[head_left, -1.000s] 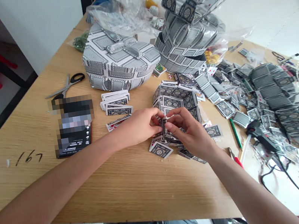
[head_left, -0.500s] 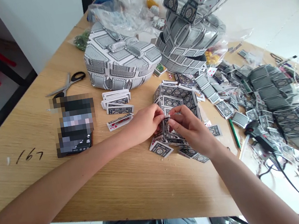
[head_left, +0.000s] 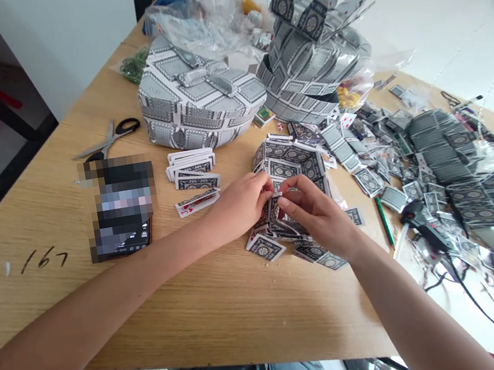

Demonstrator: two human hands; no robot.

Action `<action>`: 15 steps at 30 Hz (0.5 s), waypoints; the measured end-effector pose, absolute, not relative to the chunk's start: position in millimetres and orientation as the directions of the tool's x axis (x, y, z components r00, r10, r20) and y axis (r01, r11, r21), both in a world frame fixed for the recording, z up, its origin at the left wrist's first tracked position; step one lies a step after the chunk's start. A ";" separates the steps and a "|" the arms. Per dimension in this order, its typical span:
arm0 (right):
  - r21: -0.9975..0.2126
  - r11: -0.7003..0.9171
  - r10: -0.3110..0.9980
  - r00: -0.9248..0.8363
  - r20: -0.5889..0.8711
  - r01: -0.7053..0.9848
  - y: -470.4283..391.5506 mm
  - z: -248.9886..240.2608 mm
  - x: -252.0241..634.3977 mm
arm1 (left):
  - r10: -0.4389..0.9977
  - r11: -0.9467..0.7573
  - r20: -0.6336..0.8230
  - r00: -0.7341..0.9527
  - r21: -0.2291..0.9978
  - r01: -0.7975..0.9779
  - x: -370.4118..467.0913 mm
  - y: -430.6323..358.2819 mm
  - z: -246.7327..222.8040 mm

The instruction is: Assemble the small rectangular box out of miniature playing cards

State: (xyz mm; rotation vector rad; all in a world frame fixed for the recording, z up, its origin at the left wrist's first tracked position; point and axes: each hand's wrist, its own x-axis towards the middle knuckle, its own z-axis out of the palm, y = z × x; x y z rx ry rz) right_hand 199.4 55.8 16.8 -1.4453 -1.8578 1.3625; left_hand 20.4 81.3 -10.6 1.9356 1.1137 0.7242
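Note:
A box-like structure of folded playing cards (head_left: 284,168), dark patterned backs showing, stands on the wooden table with its top open. At its near wall, my left hand (head_left: 250,203) is closed, thumb and fingers pinching a card's edge. My right hand (head_left: 319,211) pinches the same folded playing card (head_left: 276,199) from the other side; my fingers partly hide it. A folded card (head_left: 266,247) lies by the near left corner, and more cards (head_left: 318,253) lie under my right hand. Left of the structure stand folded cards (head_left: 191,161) and a red jack (head_left: 198,204).
Scissors (head_left: 109,141) and a phone (head_left: 124,210) with a blurred screen lie at the left. Behind stand a heart-shaped card box (head_left: 202,92) and a tall card structure (head_left: 311,56). At right are loose cards, a green pencil (head_left: 385,222) and a black corded tool (head_left: 425,225).
The whole view has shifted slightly. My left fingers have moved a little at the card's edge, while my right hand keeps nearly the same pinch.

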 end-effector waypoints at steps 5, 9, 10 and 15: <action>-0.885 -0.088 0.872 -0.394 -0.290 0.457 63.5 24.1 198.2 | 0.882 -0.350 0.120 0.455 0.814 0.464 21.2 79.1 -12.0; -0.897 -0.160 0.820 -0.451 -0.353 0.413 70.2 32.4 197.5 | 0.887 -0.324 0.074 0.456 0.804 0.498 21.8 74.8 -7.5; -0.897 -0.166 0.814 -0.457 -0.360 0.410 71.1 33.7 197.5 | 0.887 -0.320 0.063 0.457 0.797 0.512 22.2 73.6 -6.1; -0.894 -0.168 0.795 -0.480 -0.372 0.415 71.9 35.4 199.0 | 0.875 -0.330 0.019 0.483 0.754 0.567 19.7 69.7 4.0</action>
